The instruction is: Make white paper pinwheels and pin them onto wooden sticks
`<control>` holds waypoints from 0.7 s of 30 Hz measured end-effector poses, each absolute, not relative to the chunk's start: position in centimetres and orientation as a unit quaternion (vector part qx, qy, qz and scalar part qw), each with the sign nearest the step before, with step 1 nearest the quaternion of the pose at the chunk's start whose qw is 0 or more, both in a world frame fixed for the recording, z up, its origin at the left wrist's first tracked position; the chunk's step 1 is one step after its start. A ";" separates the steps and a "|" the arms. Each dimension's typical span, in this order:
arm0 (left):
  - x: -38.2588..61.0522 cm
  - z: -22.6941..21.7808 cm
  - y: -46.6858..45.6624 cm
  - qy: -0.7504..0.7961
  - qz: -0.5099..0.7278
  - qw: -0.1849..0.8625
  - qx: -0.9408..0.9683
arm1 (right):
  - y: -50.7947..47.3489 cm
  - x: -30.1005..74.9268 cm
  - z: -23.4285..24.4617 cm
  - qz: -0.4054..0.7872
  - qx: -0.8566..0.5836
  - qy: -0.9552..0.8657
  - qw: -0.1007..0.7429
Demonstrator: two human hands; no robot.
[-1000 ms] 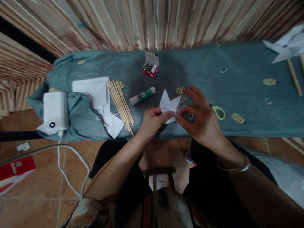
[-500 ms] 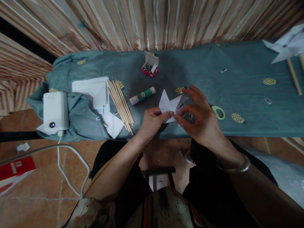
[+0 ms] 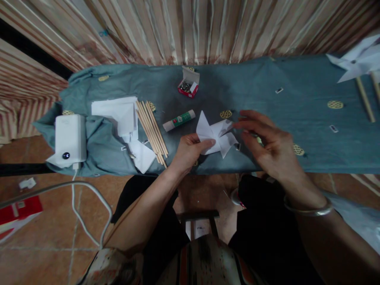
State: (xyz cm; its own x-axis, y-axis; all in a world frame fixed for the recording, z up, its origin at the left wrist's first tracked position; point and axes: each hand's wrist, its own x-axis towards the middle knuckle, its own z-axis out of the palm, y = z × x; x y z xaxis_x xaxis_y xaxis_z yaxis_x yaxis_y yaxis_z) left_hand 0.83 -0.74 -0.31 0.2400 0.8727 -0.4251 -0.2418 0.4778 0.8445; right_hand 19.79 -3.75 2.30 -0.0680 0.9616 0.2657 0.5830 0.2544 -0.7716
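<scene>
The left hand [image 3: 190, 152] pinched a paper pinwheel [image 3: 218, 132] toward its own two o'clock. The right hand [image 3: 268, 144], fingers loosely spread, hung at the pinwheel's three. Farther off lay a glue stick [image 3: 179, 120] at ten, a red box [image 3: 188, 88] at eleven.

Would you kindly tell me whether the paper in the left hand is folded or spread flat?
Folded: the paper, pinched in the left hand, has pointed blades fanning out around its middle.
</scene>
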 end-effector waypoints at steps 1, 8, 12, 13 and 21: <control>0.8 -0.3 -0.8 0.475 0.383 0.719 0.333 | -3.8 19.8 2.4 0.249 -0.545 -0.708 0.375; 0.6 -0.2 -0.7 0.460 0.352 0.728 0.366 | -4.1 19.8 2.9 0.236 -0.498 -0.771 0.320; 0.7 -0.2 -0.8 0.470 0.346 0.711 0.392 | -4.1 19.7 2.7 0.226 -0.495 -0.778 0.314; 0.7 -0.1 -0.9 0.471 0.345 0.707 0.399 | -4.1 19.6 2.7 0.227 -0.496 -0.777 0.314; 0.8 -0.1 -1.0 0.473 0.346 0.672 0.454 | -4.2 18.7 2.6 0.231 -0.511 -0.761 0.326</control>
